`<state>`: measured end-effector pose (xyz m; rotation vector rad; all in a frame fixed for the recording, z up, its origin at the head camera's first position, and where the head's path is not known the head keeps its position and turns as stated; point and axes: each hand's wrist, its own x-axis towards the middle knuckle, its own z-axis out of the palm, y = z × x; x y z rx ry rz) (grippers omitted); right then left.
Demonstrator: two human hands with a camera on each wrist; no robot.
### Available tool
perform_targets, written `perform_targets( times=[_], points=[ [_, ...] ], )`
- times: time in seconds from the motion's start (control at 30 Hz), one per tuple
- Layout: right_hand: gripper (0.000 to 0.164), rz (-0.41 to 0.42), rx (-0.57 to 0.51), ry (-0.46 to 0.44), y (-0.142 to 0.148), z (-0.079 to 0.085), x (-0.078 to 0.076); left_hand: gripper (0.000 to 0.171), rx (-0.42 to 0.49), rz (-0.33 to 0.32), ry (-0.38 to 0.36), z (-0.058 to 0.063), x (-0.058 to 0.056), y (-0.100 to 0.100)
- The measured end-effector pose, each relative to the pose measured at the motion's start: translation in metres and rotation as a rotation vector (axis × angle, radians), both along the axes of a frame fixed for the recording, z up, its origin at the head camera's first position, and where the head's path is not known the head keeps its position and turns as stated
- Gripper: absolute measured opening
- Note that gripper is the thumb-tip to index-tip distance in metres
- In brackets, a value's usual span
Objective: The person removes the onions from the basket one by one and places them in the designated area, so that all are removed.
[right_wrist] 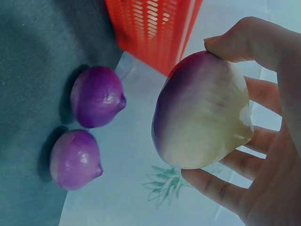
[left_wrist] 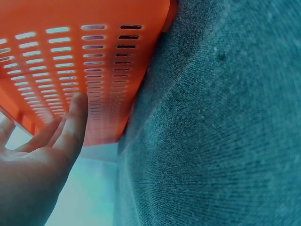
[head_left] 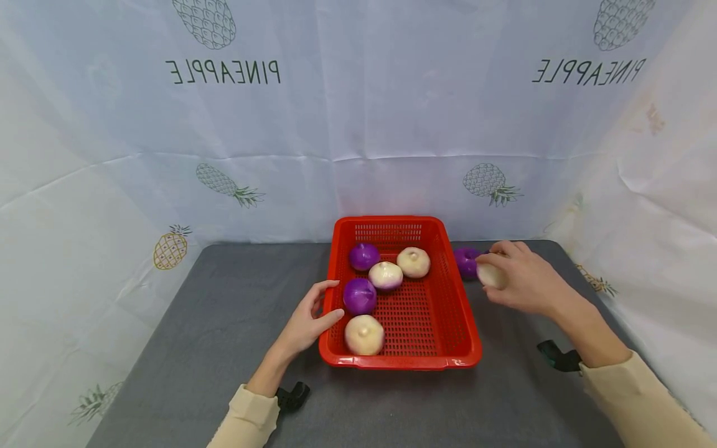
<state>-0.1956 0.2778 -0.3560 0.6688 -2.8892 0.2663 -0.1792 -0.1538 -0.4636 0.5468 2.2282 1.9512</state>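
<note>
My left hand [head_left: 302, 322] rests at the left rim of a red plastic basket [head_left: 456, 298], thumb extended over the rim. In the left wrist view, its fairly straight fingers [left_wrist: 75, 127] lie against the slotted outer wall. To the right of the basket, my right hand [head_left: 521, 280] holds a white-and-purple turnip [right_wrist: 202, 113] between thumb and fingertips, above the table. Close by on the table lie two purple onions, one nearer the basket [right_wrist: 96, 96] and another [right_wrist: 75, 159] beside it; the head view shows the second mostly hidden behind the hand.
Inside the basket, purple onions [head_left: 360, 296] and white turnips [head_left: 365, 335] sit mostly on the left and at the back. A dark grey cloth [head_left: 235, 323] covers the table. White pineapple-printed curtains [head_left: 364, 124] hang behind and along both sides.
</note>
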Motion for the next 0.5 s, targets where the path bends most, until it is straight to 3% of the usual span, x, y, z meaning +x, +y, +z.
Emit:
perform_targets(
  times=[0.5],
  points=[
    [0.051,-0.087,-0.007,-0.052,0.021,-0.013,-0.008,0.062,0.006,-0.004,0.005,0.000,-0.001,0.000]
  ],
)
